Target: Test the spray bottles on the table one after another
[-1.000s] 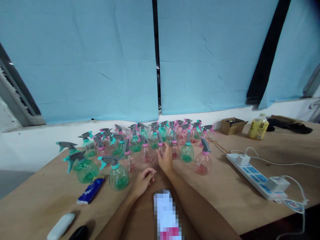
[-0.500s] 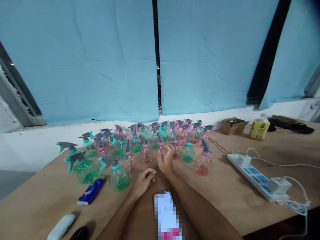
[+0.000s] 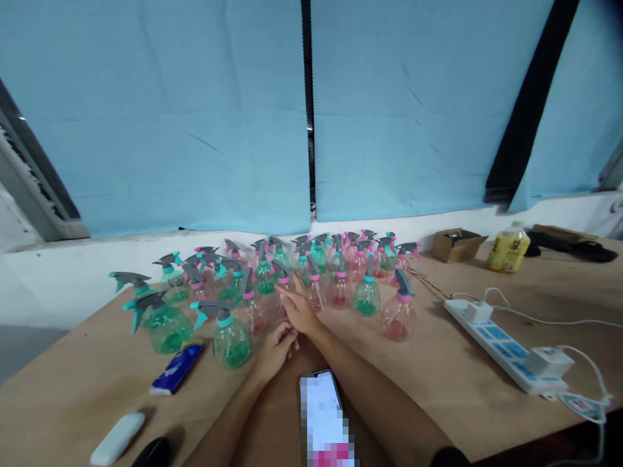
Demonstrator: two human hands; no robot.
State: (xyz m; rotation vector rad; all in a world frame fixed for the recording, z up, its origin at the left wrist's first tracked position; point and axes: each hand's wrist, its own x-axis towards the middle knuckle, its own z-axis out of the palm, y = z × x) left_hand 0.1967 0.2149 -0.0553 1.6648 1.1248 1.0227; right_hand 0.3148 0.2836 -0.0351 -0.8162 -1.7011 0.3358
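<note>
You cannot read any text here. The yellow bottle at the far right has a label with dark marks, but they are too small and blurred to make out. The blue packet on the table shows white print that is also unreadable. The phone screen before you is pixelated.
</note>
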